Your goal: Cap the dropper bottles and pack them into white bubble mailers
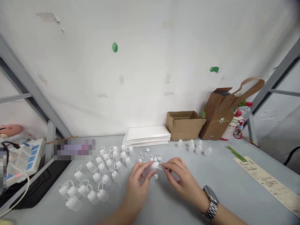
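The left hand [136, 186] holds a bottle [147, 170], and the right hand [181, 176] pinches its strap [159, 168]. Capped bottles [102, 195] sit to the left, loose caps [159, 158] just beyond the hands. Farther back, a white stack [147, 134] lies beside a box [186, 129].

A: Any way through?
B: Right of the right hand [181, 175], over bare table [227, 176], up to the paper strip [262, 178]; bottles [102, 195] crowd the left — loose caps [159, 158], then the white stack [147, 136], block ahead.

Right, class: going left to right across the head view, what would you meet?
Power strip, capped bottles, left hand, right hand, watch, paper strip.
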Tool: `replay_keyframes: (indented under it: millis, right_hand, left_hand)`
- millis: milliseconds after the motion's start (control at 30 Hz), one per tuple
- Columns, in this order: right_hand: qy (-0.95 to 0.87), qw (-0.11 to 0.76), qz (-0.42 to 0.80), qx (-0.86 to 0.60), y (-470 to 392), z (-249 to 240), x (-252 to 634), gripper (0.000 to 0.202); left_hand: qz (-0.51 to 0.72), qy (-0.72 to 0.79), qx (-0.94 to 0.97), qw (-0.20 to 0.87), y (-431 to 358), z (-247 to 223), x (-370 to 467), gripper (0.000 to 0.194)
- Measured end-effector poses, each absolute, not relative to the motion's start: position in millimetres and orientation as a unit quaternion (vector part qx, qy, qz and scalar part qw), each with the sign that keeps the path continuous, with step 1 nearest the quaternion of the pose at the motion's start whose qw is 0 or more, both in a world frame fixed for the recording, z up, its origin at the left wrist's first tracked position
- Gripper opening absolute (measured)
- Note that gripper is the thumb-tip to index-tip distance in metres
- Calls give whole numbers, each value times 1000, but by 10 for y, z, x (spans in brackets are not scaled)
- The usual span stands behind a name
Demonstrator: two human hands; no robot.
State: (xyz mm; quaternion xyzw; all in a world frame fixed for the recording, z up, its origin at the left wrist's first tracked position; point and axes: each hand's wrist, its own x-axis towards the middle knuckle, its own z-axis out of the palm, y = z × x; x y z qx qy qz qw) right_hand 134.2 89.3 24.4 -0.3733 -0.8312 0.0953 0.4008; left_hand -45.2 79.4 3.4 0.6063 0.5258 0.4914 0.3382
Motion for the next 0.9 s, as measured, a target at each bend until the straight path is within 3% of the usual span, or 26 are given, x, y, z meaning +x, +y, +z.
replay_keyframes:
  millis: [400,900]
  right_hand:
    - [-813,433,124,-368,834,218,1311,19]
    - [-809,471,98,-339,811,216,1320,40]
  left_hand:
    - [495,522,599,351,826,-1,-467,24]
    - [473,526,619,340,818,21,-452,23]
